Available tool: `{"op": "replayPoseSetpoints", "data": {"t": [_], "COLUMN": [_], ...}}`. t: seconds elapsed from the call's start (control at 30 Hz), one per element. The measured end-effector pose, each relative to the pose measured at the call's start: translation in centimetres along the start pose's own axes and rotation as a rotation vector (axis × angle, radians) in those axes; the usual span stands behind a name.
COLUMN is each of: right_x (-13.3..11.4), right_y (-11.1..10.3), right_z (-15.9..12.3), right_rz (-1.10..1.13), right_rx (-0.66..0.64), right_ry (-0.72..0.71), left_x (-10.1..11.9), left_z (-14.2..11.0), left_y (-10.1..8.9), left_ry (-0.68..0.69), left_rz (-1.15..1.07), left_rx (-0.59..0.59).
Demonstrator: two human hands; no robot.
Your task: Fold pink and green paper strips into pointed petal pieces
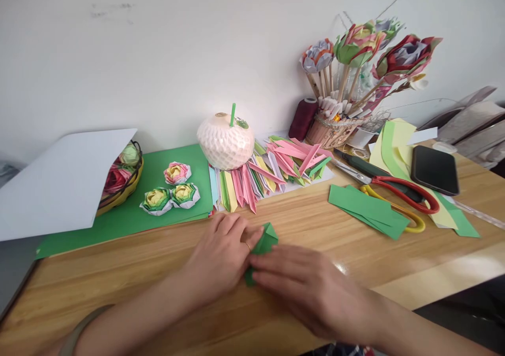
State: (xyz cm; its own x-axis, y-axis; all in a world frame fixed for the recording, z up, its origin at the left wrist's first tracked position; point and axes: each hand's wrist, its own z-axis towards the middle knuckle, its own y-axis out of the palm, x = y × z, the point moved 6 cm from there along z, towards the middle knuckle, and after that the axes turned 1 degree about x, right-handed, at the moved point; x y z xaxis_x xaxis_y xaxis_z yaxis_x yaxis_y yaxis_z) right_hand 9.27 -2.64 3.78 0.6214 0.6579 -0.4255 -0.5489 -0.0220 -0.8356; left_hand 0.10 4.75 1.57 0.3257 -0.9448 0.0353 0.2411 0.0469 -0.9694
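Note:
A small green strip of paper (267, 238), its far end folded to a point, lies on the wooden table between my hands. My left hand (224, 248) holds its left edge down, with the fingers curled and the thumb over the paper. Across the lower part of the strip lies my right hand (310, 285), fingers together and pressing on it. My fingers hide the middle of the strip. Straight ahead are folded paper strips (246, 187) in pink, yellow, green and white. To the right rest more flat green paper strips (366, 211).
Red-handled scissors (410, 187), yellow-handled scissors (414, 222) and a phone (435, 170) lie right. Behind stand a white textured pot (226, 141), a thread spool (303, 119) and a basket of paper flowers (329, 132). Several folded paper flowers (184, 194) sit on green sheets (193, 161) at left.

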Motion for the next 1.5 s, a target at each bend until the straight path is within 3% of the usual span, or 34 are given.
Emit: {"op": "replayPoseSetpoints", "data": {"t": [0.1, 0.2, 0.3, 0.47, 1.07, 1.5], "right_x": [2.6, 4.1, 4.3, 3.6, 7.0, 7.2], "right_y": [-0.8, -0.6, -0.6, -0.5, -1.4, -1.2], "right_z": [0.3, 0.1, -0.4, -1.2, -0.9, -0.7], "right_rz": [-0.108, -0.222, -0.342, -0.478, -0.005, 0.028], "right_rx": [0.100, 0.066, 0.065, 0.075, 0.078, 0.112], "right_ry": [0.123, 0.143, 0.146, 0.128, 0.256, 0.402], "left_x": [-0.5, -1.1, -1.3, -1.5, -1.7, -1.9], "left_z": [0.0, -0.1, -0.3, -0.3, -0.6, -0.7], "left_y": [-0.2, -0.8, -1.2, -0.8, -0.6, -0.6], "left_ry": [0.024, 0.011, -0.009, -0.054, -0.206, -0.346], "left_rz": [-0.079, -0.167, -0.255, -0.265, -0.321, -0.384], "left_rx": [0.072, 0.188, 0.277, 0.269, 0.115, 0.187]}}
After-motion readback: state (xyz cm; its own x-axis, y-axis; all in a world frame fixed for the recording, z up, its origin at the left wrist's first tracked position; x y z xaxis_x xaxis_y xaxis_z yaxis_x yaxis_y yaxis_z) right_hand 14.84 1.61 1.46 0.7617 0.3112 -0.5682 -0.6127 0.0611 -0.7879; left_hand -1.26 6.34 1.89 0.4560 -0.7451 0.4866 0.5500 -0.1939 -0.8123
